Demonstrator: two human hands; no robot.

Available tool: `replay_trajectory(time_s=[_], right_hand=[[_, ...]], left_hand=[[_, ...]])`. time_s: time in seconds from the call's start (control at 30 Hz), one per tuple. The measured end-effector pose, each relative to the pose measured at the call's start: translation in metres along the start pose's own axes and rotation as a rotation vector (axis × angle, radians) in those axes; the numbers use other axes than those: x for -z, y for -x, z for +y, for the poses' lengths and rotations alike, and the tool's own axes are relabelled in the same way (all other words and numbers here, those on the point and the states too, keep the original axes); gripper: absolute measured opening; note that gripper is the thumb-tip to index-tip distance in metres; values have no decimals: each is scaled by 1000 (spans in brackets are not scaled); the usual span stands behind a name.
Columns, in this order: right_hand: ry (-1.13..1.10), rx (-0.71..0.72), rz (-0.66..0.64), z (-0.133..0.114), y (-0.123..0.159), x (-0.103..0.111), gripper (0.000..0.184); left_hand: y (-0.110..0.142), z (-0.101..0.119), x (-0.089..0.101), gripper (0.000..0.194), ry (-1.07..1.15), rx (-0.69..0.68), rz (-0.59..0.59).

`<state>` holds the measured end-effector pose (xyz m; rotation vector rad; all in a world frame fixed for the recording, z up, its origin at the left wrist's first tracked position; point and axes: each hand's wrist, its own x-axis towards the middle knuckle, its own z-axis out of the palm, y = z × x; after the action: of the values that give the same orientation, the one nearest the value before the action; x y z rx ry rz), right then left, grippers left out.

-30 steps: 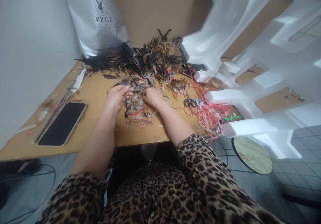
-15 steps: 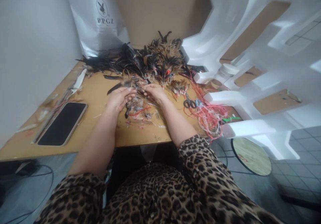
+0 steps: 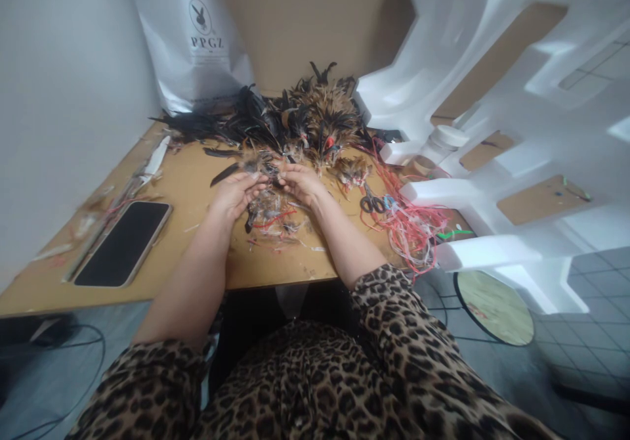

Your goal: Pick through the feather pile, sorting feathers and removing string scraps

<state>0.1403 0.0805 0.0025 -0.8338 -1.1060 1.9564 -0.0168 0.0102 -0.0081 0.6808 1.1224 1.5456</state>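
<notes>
My left hand [image 3: 239, 192] is closed in a pinch on brown feathers [image 3: 254, 162], whose tips stick up above the fingers. Close beside it, my right hand [image 3: 301, 184] has its thumb and fingers pressed together at the base of the same feathers; what exactly lies in that pinch is too small to make out. Below both hands lies a loose heap of feather scraps and red string bits [image 3: 273, 217]. Beyond them, a big pile of black and brown feathers [image 3: 319, 102] spreads across the back of the table. A small brown feather bunch [image 3: 353, 172] sits to the right.
Black-handled scissors [image 3: 373, 203] lie near a tangle of pink and white string [image 3: 411, 230]. At the left is a phone [image 3: 124, 243] on the table [image 3: 197, 256]. White moulded foam [image 3: 467, 256] borders the right side; a silver bag [image 3: 197, 66] stands behind.
My right hand's fingertips have shifted slightly left, nearer my left hand. The left hand stays almost where it was, still pinching the feathers.
</notes>
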Motion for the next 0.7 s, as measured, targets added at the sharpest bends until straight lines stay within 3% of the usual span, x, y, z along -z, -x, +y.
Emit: replay_trajectory(time_s=[0.2, 0.47, 0.7], right_hand=[[50, -4, 19, 3, -3, 4, 11], [54, 45, 2, 4, -2, 1, 22], [55, 20, -28, 4, 4, -9, 22]], left_hand=[[-2, 0, 2, 8, 31, -30, 29], [3, 0, -3, 10, -41, 50, -80], [6, 3, -6, 10, -81, 84, -88]])
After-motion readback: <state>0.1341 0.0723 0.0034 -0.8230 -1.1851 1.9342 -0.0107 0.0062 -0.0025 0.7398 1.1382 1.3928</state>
